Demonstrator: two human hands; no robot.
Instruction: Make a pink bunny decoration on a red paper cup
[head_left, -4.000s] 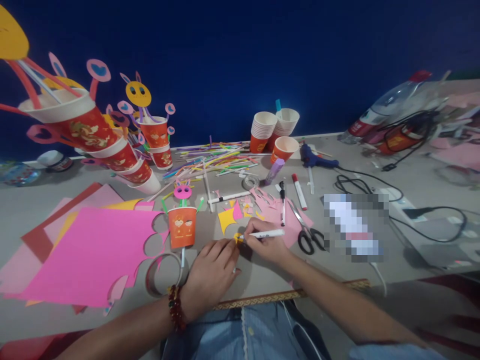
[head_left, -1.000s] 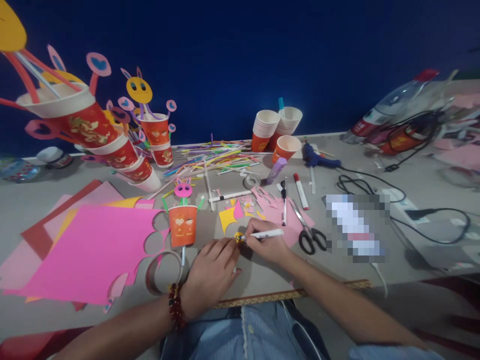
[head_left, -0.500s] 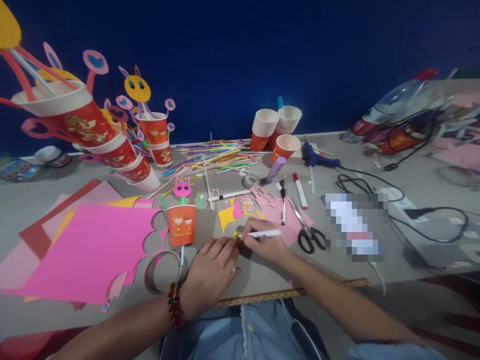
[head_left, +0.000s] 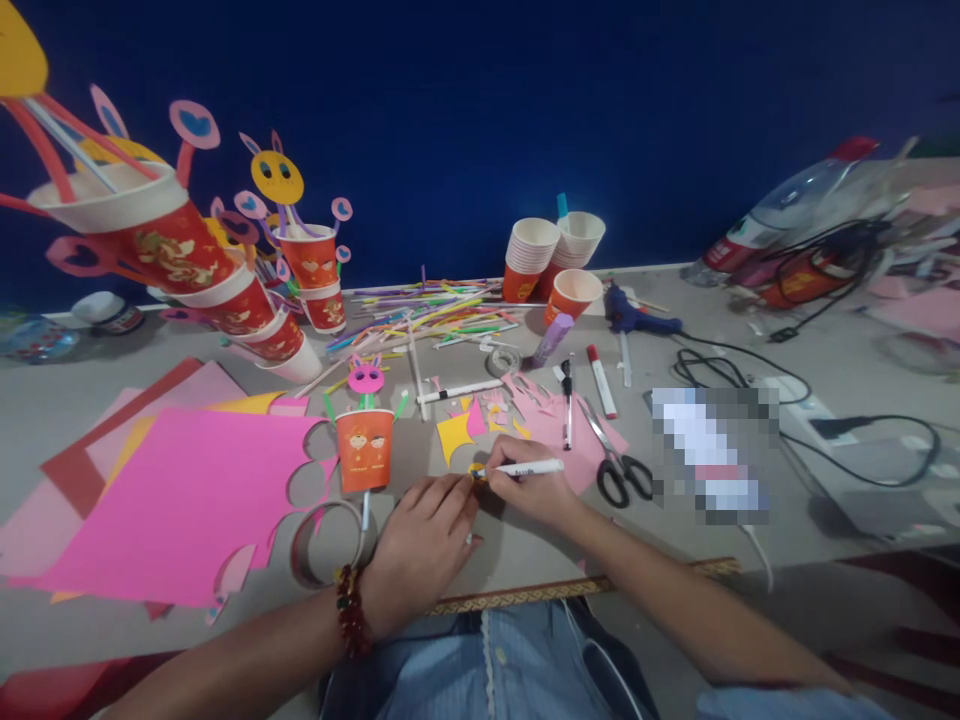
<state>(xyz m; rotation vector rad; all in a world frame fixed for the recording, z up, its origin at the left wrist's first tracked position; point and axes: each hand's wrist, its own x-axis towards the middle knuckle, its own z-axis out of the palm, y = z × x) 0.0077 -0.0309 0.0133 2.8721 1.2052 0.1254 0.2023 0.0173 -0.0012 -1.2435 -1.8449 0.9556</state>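
Observation:
My right hand [head_left: 529, 482] is closed around a white marker [head_left: 534, 467], its tip on a small yellow paper piece [head_left: 477, 468] marked with something dark. My left hand [head_left: 426, 530] lies palm down on the table, its fingers stretched out and close together, with the fingertips at the edge of that piece. A small pale bit shows by my left thumb; I cannot make out what it is. Left of my hands stands an orange paper cup [head_left: 364, 450] with a pink paper head [head_left: 366, 377] above it. Yellow paper scraps [head_left: 455, 438] lie just beyond my hands.
Scissors [head_left: 615, 470], a black pen [head_left: 568, 410] and a red-capped marker [head_left: 601, 382] lie at right, near a blue glue gun [head_left: 637, 315] with its cord. Pink sheets [head_left: 180, 500] and a tape roll [head_left: 300, 550] are at left. Straws [head_left: 427, 320] and stacked cups [head_left: 521, 285] sit behind.
The view has shifted very slightly. Both hands stay in nearly the same place, with the marker tip still on the yellow piece.

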